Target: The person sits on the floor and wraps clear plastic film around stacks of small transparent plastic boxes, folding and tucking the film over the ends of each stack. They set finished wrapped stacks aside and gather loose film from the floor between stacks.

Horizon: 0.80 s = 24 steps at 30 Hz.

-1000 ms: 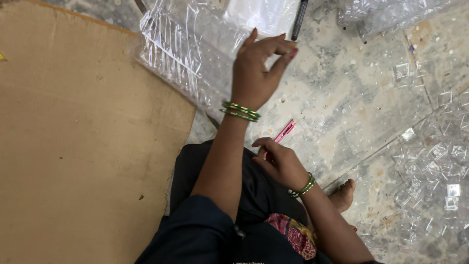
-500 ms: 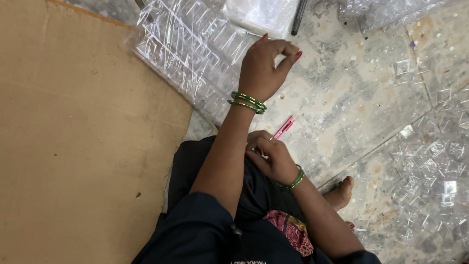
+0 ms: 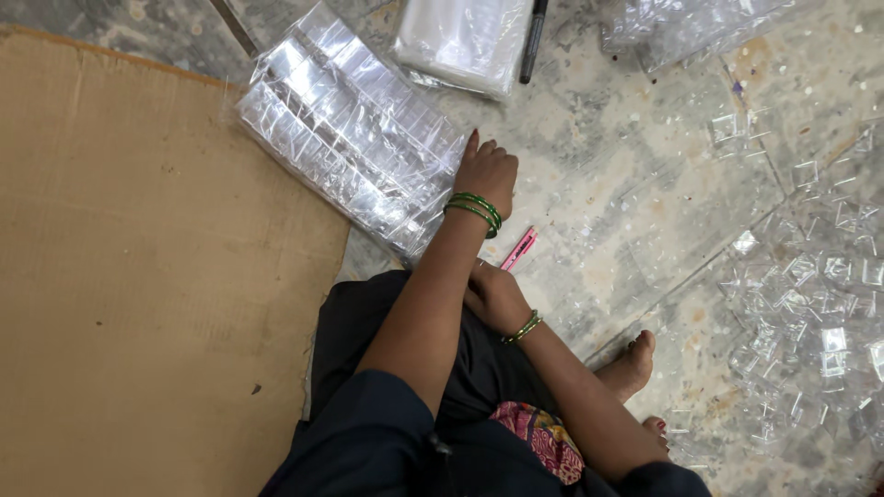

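Illumination is even and diffuse, moderately bright, with no single source evident. Shadows are soft and short, seen only close under the left forearm (image 3: 433, 294) and along the edge of the cardboard sheet (image 3: 138, 276). Specular glare breaks across the clear plastic packet bundle (image 3: 341, 138) and the scattered clear plastic pieces (image 3: 810, 304), washing out their outlines. Focus holds across the stone floor (image 3: 626, 184). Dark clothing at the bottom edge loses detail. Edge distortion is slight.

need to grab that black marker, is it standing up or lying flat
Lying flat: the black marker rests lengthwise on the floor beside the white plastic bag.
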Each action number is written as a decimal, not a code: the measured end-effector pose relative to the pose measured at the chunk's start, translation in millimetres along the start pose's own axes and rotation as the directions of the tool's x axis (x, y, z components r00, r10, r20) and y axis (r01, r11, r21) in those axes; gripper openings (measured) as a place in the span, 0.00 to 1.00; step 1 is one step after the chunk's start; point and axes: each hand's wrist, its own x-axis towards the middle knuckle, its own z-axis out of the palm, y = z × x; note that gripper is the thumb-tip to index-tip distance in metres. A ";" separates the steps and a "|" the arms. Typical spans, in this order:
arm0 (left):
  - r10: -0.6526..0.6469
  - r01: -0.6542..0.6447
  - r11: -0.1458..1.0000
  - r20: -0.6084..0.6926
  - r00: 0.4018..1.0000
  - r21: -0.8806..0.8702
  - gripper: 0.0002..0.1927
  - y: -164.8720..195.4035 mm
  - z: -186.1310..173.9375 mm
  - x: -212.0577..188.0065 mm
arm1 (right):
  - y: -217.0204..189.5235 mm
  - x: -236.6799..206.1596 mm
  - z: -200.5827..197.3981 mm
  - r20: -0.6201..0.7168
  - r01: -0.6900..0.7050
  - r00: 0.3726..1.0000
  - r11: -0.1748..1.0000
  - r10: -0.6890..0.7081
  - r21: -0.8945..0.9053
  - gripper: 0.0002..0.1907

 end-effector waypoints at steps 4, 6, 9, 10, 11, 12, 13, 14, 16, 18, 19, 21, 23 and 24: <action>-0.039 0.043 0.996 -0.049 0.998 0.080 0.21 -0.4 18.9 1.1 | 10.6 -6.3 12.4 -0.025 -0.168 0.985 0.981 0.171 0.101 0.18; -0.070 0.080 0.989 -0.084 0.994 0.123 0.22 -2.3 24.1 2.5 | 16.6 -8.3 18.1 0.010 -0.271 0.962 0.949 0.273 0.158 0.18; -0.094 0.110 0.987 -0.133 0.987 0.118 0.21 -8.2 25.0 5.4 | 25.7 -6.9 23.8 0.060 -0.280 0.960 0.949 0.274 0.144 0.18; -0.091 0.104 0.988 -0.116 0.989 0.115 0.20 -10.3 23.6 6.4 | 28.2 -5.0 24.6 0.078 -0.256 0.965 0.960 0.249 0.113 0.18; -0.088 0.099 0.989 -0.098 0.991 0.111 0.19 -11.9 21.9 6.9 | 30.2 -3.2 25.1 0.098 -0.233 0.969 0.969 0.225 0.084 0.17; -0.085 0.093 0.990 -0.079 0.993 0.106 0.18 -13.5 19.9 6.5 | 31.4 -0.8 25.3 0.092 -0.172 0.982 0.984 0.168 0.040 0.18; -0.073 0.083 0.991 -0.096 0.993 0.102 0.17 -15.0 17.5 5.3 | 31.8 1.7 24.9 0.088 -0.112 0.990 0.994 0.112 -0.004 0.18; -0.061 0.072 0.993 -0.113 0.992 0.097 0.16 -16.8 14.7 4.2 | 31.5 4.0 24.1 0.086 -0.053 0.995 0.997 0.057 -0.049 0.18; -0.050 0.060 0.995 -0.125 0.991 0.079 0.14 -19.9 7.7 2.3 | 28.1 8.5 22.0 0.104 -0.109 0.988 0.990 0.118 -0.088 0.15; -0.056 0.062 0.997 -0.116 0.992 0.050 0.13 -22.8 0.6 0.3 | 22.4 10.4 18.4 0.138 -0.177 0.972 0.978 0.191 -0.111 0.15; -0.060 0.065 0.996 -0.093 0.994 0.057 0.13 -24.2 -3.3 0.2 | 19.1 10.5 15.7 0.163 -0.214 0.959 0.970 0.231 -0.116 0.15; -0.073 0.076 0.995 -0.044 0.996 0.071 0.14 -26.6 -9.1 -1.3 | 12.5 10.3 12.1 0.180 -0.239 0.949 0.962 0.260 -0.129 0.17; -0.073 0.076 0.996 -0.072 0.995 0.039 0.12 -28.1 -12.3 -3.5 | 6.8 10.3 10.2 0.164 -0.218 0.957 0.965 0.241 -0.144 0.21; -0.074 0.076 0.997 -0.087 0.994 0.023 0.11 -28.3 -13.1 -4.3 | 4.5 10.5 9.7 0.139 -0.248 0.953 0.958 0.268 -0.144 0.20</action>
